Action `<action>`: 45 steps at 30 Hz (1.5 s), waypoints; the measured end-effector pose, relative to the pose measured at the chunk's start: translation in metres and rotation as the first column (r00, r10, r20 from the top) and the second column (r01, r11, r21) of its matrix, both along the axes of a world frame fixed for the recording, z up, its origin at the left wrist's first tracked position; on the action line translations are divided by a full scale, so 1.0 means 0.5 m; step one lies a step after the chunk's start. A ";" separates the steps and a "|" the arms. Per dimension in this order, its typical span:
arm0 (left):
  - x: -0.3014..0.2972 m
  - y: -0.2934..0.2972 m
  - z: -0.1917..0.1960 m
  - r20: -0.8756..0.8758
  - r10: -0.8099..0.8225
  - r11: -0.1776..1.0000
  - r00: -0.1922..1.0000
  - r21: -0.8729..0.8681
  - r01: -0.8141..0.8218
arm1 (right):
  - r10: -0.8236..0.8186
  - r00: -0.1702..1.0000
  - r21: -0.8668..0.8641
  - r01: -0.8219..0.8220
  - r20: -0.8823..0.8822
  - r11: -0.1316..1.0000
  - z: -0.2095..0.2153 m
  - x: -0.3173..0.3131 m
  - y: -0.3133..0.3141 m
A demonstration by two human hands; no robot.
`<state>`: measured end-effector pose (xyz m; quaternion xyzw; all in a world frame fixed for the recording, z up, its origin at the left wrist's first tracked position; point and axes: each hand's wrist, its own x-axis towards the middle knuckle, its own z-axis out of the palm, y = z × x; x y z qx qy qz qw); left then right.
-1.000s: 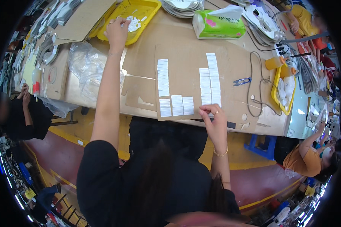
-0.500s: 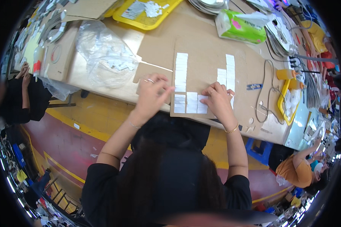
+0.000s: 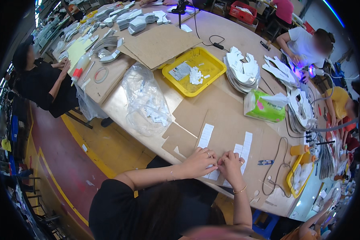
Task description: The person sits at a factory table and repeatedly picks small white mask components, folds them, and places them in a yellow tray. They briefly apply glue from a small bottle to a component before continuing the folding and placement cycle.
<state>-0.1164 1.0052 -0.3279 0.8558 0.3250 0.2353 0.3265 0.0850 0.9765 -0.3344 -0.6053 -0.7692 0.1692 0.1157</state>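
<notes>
My left hand and my right hand rest close together on a brown cardboard sheet at the table's near edge. Their fingertips meet over small white paper pieces lying there, pinching or pressing one; which hand holds it I cannot tell. Two columns of the same white pieces run up the cardboard beyond my hands. Farther back stands a yellow tray with more white pieces in it.
A clear plastic bag lies left of the cardboard. A green tissue pack, stacks of white die-cut shapes, a cable and a smaller yellow tray sit to the right. Other people work along the left and far right.
My left hand came back from the yellow tray to the cardboard and met my right hand. The view has since swung, showing more of the far table.
</notes>
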 end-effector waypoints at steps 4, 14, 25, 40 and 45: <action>0.005 0.013 0.003 0.018 0.008 1.000 1.000 -0.013 -0.007 | 0.020 0.999 -0.034 -0.019 0.032 0.999 0.000 0.002 0.008; 0.028 0.032 -0.008 0.061 0.031 0.999 0.998 -0.015 -0.030 | 0.030 1.000 0.040 -0.030 0.006 0.999 -0.001 -0.003 0.008; 0.013 0.032 0.025 0.026 0.100 0.993 0.995 -0.063 -0.098 | -0.079 0.965 -0.005 0.080 -0.249 0.997 0.022 -0.008 0.021; -0.008 0.033 0.069 0.074 -0.033 0.933 0.997 -0.356 0.057 | 0.024 0.957 0.130 0.014 -0.290 0.991 0.110 -0.040 -0.015; -0.018 0.054 0.069 0.244 -0.061 0.717 0.968 -0.664 0.212 | 0.003 0.936 0.136 0.048 -0.352 0.990 0.125 -0.039 -0.022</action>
